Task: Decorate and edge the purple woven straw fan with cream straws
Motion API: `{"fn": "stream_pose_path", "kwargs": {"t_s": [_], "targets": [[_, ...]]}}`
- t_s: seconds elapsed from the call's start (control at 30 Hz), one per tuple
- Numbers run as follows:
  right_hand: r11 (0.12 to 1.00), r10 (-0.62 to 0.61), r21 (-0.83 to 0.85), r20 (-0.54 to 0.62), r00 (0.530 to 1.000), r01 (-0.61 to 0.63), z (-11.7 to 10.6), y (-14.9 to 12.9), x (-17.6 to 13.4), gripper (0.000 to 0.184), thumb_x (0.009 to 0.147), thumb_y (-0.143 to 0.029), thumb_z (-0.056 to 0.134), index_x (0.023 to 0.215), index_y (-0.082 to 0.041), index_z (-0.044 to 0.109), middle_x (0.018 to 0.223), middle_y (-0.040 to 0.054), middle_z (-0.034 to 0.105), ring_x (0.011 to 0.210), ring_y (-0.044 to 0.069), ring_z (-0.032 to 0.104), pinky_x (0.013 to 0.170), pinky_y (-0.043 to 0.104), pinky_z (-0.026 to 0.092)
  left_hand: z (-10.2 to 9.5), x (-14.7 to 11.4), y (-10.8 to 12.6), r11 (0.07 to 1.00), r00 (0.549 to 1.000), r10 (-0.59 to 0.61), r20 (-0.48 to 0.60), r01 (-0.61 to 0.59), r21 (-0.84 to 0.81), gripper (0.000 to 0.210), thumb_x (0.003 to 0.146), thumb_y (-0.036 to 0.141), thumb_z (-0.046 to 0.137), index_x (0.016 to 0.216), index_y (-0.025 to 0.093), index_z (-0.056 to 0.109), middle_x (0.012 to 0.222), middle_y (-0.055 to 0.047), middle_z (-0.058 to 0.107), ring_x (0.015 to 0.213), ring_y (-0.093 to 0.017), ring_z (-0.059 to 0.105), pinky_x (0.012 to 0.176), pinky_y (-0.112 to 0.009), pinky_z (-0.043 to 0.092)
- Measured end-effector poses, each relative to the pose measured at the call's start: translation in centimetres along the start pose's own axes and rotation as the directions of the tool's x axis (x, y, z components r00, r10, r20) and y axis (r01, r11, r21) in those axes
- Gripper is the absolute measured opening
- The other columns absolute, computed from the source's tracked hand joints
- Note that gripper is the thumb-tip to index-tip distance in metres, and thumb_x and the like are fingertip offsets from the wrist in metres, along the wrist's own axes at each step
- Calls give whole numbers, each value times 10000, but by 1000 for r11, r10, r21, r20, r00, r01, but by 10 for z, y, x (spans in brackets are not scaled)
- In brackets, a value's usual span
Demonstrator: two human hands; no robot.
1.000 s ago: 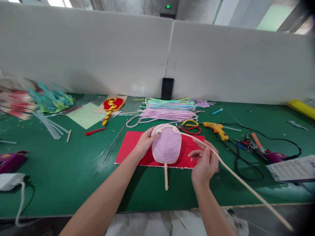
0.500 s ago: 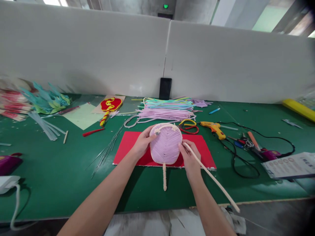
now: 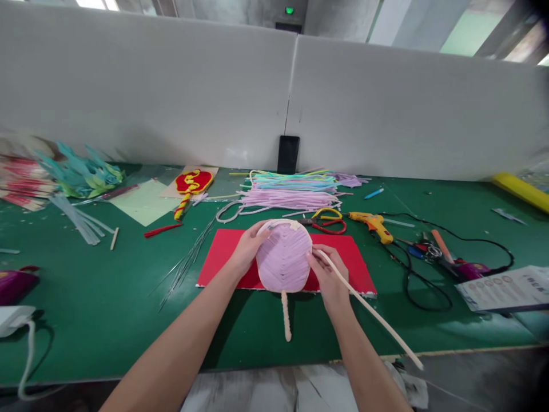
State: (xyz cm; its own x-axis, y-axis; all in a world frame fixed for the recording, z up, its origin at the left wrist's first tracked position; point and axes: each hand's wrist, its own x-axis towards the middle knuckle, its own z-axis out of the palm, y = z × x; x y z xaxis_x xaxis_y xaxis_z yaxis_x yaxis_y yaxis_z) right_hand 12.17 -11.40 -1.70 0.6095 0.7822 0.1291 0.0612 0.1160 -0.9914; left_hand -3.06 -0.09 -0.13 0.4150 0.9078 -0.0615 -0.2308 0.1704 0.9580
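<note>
A lilac round fan (image 3: 283, 260) with a cream edge and a wrapped cream handle (image 3: 286, 317) is held up between both hands. My left hand (image 3: 247, 247) grips its upper left rim, the thumb lying on the front face. My right hand (image 3: 329, 274) pinches the right rim, and a long cream pipe cleaner (image 3: 377, 315) runs from there down past the wrist. Small cream shapes (image 3: 294, 225) sit near the fan's top edge. Below and behind the fan lies a red board (image 3: 355, 266). The fingers behind the fan are hidden.
Behind the board lie bundled pastel pipe cleaners (image 3: 291, 197) and red-yellow scissors (image 3: 328, 222). A yellow glue gun (image 3: 373, 225) with a black cord is on the right. Leftward are thin wires (image 3: 189, 263) and a finished red-yellow fan (image 3: 193, 182). A phone (image 3: 288, 153) leans on the partition.
The fan has shifted slightly left and down, its handle now leaning a little. Both hands keep their hold, and the loose end of the pipe cleaner has moved slightly right.
</note>
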Motion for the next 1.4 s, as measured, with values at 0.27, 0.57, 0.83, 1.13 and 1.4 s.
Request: {"fn": "stream_pose_path", "kwargs": {"t_s": [0.27, 0.57, 0.83, 1.13, 1.4], "targets": [[998, -33, -45, 53, 998, 35, 2, -2, 0, 271, 668, -333, 701, 881, -192, 612, 844, 50, 678, 794, 182, 651, 744, 329, 538, -5, 4, -7, 997, 995, -39, -95, 46, 69, 330, 659, 449, 688, 846, 178, 691, 725, -11, 667, 640, -140, 552, 584, -223, 389], [1000, -17, -19, 56, 998, 18, 2, -3, -2, 264, 673, -322, 695, 887, -195, 608, 850, 49, 687, 798, 186, 660, 742, 333, 546, -4, 4, -4, 988, 994, 16, -104, 0, 152, 278, 655, 443, 679, 685, 169, 646, 561, 38, 542, 535, -101, 449, 496, -201, 304], [999, -26, -35, 61, 998, 28, 2, -4, -1, 261, 672, -325, 693, 884, -197, 610, 846, 49, 690, 792, 187, 664, 739, 334, 548, -2, 2, -1, 981, 993, 37, -111, -15, 191, 274, 662, 445, 665, 677, 173, 638, 564, 39, 534, 545, -106, 450, 508, -206, 309], [999, -37, -36, 71, 997, 40, 1, -1, 0, 257, 675, -313, 692, 889, -198, 607, 861, 58, 696, 806, 195, 669, 748, 341, 550, -2, 2, -3, 984, 994, 28, -106, -9, 176, 270, 632, 432, 703, 710, 178, 659, 621, 28, 593, 598, -127, 507, 559, -220, 351], [998, -45, -44, 1, 999, 45, 0, -2, 0, 263, 683, -315, 688, 900, -190, 609, 878, 60, 683, 825, 192, 652, 760, 342, 531, -3, 7, -8, 1000, 999, -9, -31, 8, -16, 409, 737, 512, 581, 968, 186, 669, 915, -49, 679, 856, -195, 591, 729, -268, 442]]}}
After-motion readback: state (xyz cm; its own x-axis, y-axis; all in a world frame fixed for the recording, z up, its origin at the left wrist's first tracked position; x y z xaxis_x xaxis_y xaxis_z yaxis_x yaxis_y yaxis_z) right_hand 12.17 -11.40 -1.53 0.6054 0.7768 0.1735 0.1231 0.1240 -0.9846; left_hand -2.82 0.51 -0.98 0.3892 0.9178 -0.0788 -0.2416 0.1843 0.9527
